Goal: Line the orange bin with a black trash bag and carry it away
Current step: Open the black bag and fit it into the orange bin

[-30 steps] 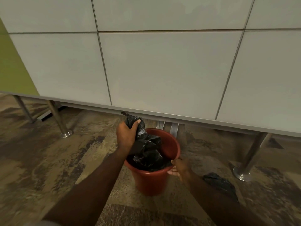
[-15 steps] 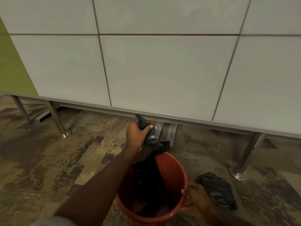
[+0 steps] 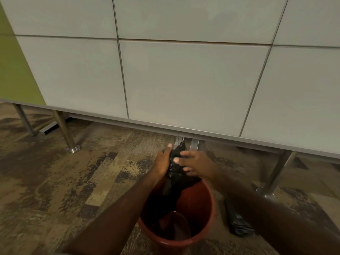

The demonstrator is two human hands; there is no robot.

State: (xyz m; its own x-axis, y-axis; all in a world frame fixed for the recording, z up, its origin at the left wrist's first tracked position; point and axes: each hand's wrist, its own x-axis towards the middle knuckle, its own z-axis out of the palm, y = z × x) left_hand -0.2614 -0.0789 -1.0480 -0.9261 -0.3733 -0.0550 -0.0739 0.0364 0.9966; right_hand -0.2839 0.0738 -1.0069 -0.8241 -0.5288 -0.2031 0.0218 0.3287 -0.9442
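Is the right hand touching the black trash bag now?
Touching. In the head view the right hand has its fingers laid on the bunched top of the black trash bag, which the left hand grips above the orange bin.

Office-like interior: white panel cabinets (image 3: 184, 80), steel legs (image 3: 66, 133), patterned carpet (image 3: 55, 181).

Pale glossy cabinet panels (image 3: 193, 85) with thin seams stand on slim metal legs (image 3: 64, 133) above a mottled brown floor (image 3: 73, 181), beside a green wall (image 3: 16, 70) at left, in dim warm light.
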